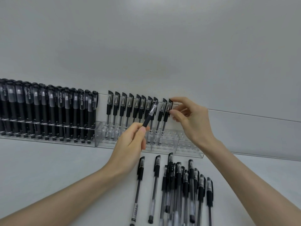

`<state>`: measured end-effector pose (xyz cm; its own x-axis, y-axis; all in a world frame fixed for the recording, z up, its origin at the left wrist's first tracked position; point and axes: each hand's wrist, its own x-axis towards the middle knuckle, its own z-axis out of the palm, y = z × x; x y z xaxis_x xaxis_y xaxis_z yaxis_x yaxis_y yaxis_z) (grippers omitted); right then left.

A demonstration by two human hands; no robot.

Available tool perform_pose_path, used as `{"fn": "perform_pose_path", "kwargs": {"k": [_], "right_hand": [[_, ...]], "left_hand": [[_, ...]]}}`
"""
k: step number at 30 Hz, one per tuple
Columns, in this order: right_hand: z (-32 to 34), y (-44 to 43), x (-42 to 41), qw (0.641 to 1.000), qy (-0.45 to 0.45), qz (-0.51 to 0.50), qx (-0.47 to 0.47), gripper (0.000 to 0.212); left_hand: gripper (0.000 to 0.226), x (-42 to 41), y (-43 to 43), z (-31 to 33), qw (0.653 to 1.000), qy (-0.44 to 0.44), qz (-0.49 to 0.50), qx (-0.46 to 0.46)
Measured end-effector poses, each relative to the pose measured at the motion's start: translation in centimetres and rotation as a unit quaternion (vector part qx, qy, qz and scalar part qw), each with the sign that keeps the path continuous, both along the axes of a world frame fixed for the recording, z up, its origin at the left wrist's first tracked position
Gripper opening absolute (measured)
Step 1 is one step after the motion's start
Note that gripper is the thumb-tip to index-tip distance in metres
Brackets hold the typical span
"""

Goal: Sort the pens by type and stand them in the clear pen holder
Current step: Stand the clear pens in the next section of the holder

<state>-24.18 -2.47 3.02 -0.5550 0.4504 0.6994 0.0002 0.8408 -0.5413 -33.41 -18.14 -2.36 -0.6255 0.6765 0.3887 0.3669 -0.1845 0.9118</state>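
"TEST 2" is read in white on the clear caps of the matte black pens (48, 111). These are packed in several rows in the left part of the clear pen holder (187, 149), too dense to be counted. Small print is seen on the barrels of some loose pens but cannot be read.

Ten gel pens (123, 105) are counted standing cap-up in one row in the holder's middle part. They have clear barrels, black rubber grips and clear caps with black clips. The holes to the right of them are unfilled.

One more gel pen, the held pen (150, 115), is pinched low on its black grip by the left hand (130, 144). It is tilted cap-up in front of the row.

The end pen (166, 117), rightmost of the ten, is pinched at its cap between thumb and forefinger of the right hand (192, 121). The other fingers (180, 111) are loosely spread.

On the white surface (65, 168) two single pens (140, 172) are laid apart. Just right of them a heap (185, 185) of roughly a dozen overlapping gel pens is seen. The holder is set against a pale wall (146, 46).
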Motion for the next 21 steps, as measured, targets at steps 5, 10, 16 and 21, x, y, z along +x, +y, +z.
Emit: {"fn": "perform_pose_path", "kwargs": {"k": [5, 10, 16, 21], "right_hand": [[-0.1, -2.4, 1.2, 0.994, 0.028, 0.053, -0.088, 0.018], [-1.2, -3.9, 1.3, 0.97, 0.062, 0.136, -0.189, 0.025], [-1.3, -3.7, 2.0, 0.957, 0.083, 0.149, -0.233, 0.025], [-1.3, -4.6, 2.2, 0.949, 0.056, 0.178, -0.253, 0.031]], "left_hand": [[0.02, 0.3, 0.1, -0.1, 0.999, -0.006, -0.038, 0.01], [0.013, 1.0, 0.0, -0.4, 0.997, 0.014, -0.072, 0.024], [0.021, 1.2, -0.2, -0.3, 0.996, -0.001, -0.088, 0.023], [0.014, 1.4, -0.3, -0.1, 0.996, -0.014, -0.089, 0.025]]}}
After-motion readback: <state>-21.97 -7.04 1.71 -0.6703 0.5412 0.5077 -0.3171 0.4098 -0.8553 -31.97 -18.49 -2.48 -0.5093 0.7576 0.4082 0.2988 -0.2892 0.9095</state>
